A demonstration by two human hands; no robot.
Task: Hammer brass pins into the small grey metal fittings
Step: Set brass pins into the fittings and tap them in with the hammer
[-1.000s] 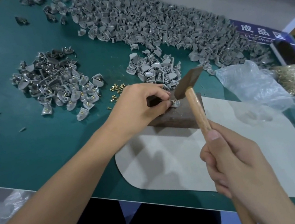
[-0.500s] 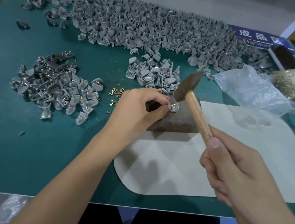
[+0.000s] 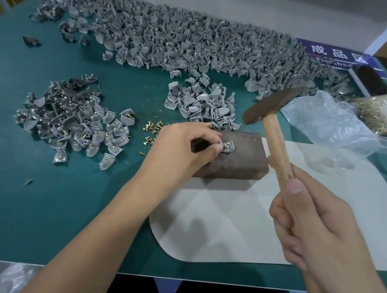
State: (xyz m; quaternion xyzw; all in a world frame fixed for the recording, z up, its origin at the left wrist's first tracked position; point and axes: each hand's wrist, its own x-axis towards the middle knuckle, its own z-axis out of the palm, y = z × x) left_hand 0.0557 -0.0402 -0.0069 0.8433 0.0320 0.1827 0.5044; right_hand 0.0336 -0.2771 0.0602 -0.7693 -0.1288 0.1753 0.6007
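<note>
Two hands mid-strike: left hand point(image 3: 187, 147) pinches a fitting point(image 3: 229, 145) on the block point(image 3: 243, 158); right hand point(image 3: 314, 223) grips the raised hammer point(image 3: 269, 107), due squarely down on the pin

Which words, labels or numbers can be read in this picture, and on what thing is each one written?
"成品区": large white characters on the blue sign lying at the far right of the green table; the last character is partly cut off.
"Finished": small white line under those characters, half hidden by grey fittings, so only partly readable.
The hammer, the metal block and the plastic bags show no readable text.
</note>
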